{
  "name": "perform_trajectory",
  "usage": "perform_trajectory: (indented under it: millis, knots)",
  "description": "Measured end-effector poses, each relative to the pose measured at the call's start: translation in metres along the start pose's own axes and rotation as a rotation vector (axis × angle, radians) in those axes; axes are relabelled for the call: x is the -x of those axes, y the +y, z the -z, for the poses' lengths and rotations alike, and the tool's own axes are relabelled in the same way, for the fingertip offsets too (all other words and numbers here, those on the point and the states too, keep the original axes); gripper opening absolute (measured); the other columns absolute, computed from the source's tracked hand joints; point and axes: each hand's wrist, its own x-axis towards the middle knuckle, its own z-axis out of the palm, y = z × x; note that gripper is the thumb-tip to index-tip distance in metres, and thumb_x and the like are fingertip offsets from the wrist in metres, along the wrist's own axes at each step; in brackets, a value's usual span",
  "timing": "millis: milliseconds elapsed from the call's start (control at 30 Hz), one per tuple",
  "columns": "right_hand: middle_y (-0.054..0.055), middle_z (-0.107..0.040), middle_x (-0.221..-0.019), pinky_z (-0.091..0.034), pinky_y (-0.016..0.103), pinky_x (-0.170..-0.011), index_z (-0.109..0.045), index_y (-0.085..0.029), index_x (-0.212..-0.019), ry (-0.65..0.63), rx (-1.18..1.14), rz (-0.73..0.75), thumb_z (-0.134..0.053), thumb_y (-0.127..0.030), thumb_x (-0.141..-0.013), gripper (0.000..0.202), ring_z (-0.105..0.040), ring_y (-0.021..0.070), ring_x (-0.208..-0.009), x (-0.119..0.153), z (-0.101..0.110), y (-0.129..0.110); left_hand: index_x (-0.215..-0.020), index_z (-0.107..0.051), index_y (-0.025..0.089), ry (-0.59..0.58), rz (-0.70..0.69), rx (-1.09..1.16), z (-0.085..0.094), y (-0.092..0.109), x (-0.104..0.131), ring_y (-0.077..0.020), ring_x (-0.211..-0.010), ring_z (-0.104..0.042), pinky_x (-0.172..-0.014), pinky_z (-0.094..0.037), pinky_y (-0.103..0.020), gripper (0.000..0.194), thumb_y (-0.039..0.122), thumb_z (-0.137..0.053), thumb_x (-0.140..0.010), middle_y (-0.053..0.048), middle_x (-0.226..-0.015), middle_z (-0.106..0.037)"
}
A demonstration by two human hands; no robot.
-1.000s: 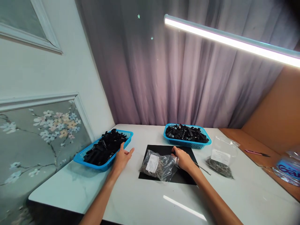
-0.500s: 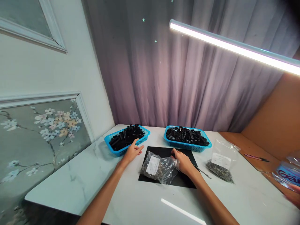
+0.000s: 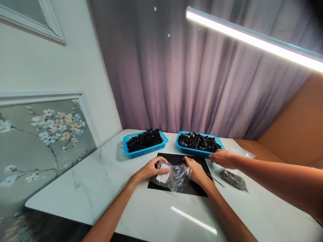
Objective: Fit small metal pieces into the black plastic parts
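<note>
At six o'clock, a labelled bag (image 3: 172, 179) is lying on a black mat (image 3: 198, 191); the left hand (image 3: 152, 168) is clasping it, fingers half-open; the right hand (image 3: 196, 170) is resting curled at its three-o'clock end, hold unclear.

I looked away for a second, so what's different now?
The left basket moved farther back and right, towards the right basket. The left hand left it and now touches the bag on the mat. Someone else's hand came in from the right, by the right basket. The right hand, bag and mat stayed put.
</note>
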Motion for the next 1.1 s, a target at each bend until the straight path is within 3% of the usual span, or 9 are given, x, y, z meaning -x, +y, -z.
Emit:
perform_trajectory:
  millis: [133, 300, 567, 767, 933, 1100]
  knots:
    - [0.014, -0.069, -0.127, -0.047, 0.029, -0.09, -0.056, -0.015, -0.132, -0.002, 0.017, 0.016, -0.049, -0.013, -0.099, 0.033, -0.066, 0.0248, -0.117, -0.001, -0.004, 0.003, -0.096, -0.071, 0.017, -0.061, 0.039, 0.017, 0.007, -0.005, 0.0, -0.0191, -0.081, -0.061, -0.071, -0.046, -0.028, 0.046, 0.056, -0.08, -0.074, -0.002, -0.087, -0.067]
    - [0.014, -0.07, -0.126, -0.048, 0.03, -0.09, -0.056, -0.016, -0.128, 0.013, 0.006, 0.007, -0.043, -0.024, -0.106, 0.027, -0.066, 0.0245, -0.117, -0.005, -0.01, 0.008, -0.091, -0.068, 0.016, -0.11, 0.07, 0.023, 0.036, -0.003, 0.004, -0.0149, -0.069, -0.052, -0.064, -0.039, -0.026, 0.041, 0.052, -0.078, -0.075, 0.002, -0.073, -0.057]
    - [0.011, -0.07, -0.126, -0.05, 0.03, -0.089, -0.055, -0.019, -0.125, 0.029, -0.025, 0.012, -0.042, -0.027, -0.107, 0.024, -0.067, 0.024, -0.117, -0.001, -0.011, 0.009, -0.109, -0.072, 0.02, -0.119, 0.143, 0.001, 0.079, -0.005, 0.03, -0.0185, -0.077, -0.057, -0.072, -0.042, -0.028, 0.037, 0.037, -0.073, -0.076, 0.0, -0.076, -0.063]
    - [0.013, -0.069, -0.126, -0.049, 0.034, -0.093, -0.056, -0.019, -0.125, 0.061, -0.022, 0.011, -0.04, -0.025, -0.106, 0.026, -0.066, 0.026, -0.119, 0.002, -0.011, 0.004, -0.083, -0.07, 0.017, -0.052, 0.169, -0.089, 0.088, -0.018, 0.033, -0.0184, -0.074, -0.057, -0.072, -0.043, -0.03, 0.014, 0.031, -0.067, -0.08, 0.0, -0.077, -0.065]
    - [0.011, -0.071, -0.122, -0.05, 0.034, -0.091, -0.057, -0.021, -0.122, 0.059, -0.023, 0.017, -0.038, -0.027, -0.107, 0.025, -0.067, 0.0249, -0.114, 0.002, -0.011, 0.005, -0.075, -0.063, 0.015, -0.032, 0.177, -0.144, 0.097, -0.027, 0.034, -0.0161, -0.079, -0.062, -0.079, -0.05, -0.033, 0.023, 0.031, -0.071, -0.089, -0.001, -0.083, -0.067]
    - [0.011, -0.07, -0.124, -0.05, 0.033, -0.092, -0.055, -0.021, -0.123, 0.051, -0.013, 0.015, -0.04, -0.027, -0.107, 0.023, -0.065, 0.0242, -0.118, -0.001, -0.013, 0.007, -0.066, -0.057, 0.015, 0.015, 0.223, -0.175, 0.112, -0.041, 0.039, -0.015, -0.074, -0.062, -0.074, -0.051, -0.031, 0.032, 0.031, -0.072, -0.089, 0.002, -0.072, -0.064]
